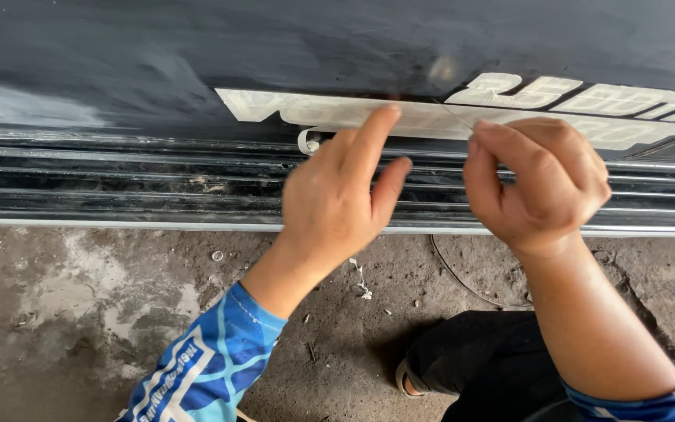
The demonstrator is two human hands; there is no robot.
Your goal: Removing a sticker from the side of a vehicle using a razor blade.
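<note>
Head view. Left hand (337, 195): index finger stretched out, its tip pressed flat on the pale sticker (431, 117) on the dark car panel (197, 55). The other fingers are loosely bent and hold nothing, so this grip is apart. Wrist bent up; forearm in a blue patterned sleeve (205, 367) rises from the near left.

Right hand (537, 184): fingers curled in, thumb and forefinger pinched together on a thin wire (453, 116) that runs a short way up and left over the sticker. Grip clamped on the wire. Bare forearm comes in from the near right, a blue cuff at its near end.

The sticker lies along the lower part of the panel, just above the ribbed black sill strip (119, 187); a loose end curls off at its left lower edge, beside the left hand. Pale lettering sits on the panel to the far right.

Below the sill: rough concrete floor (80, 312) with small scraps. A dark trouser knee (494, 359) shows near the right forearm.
</note>
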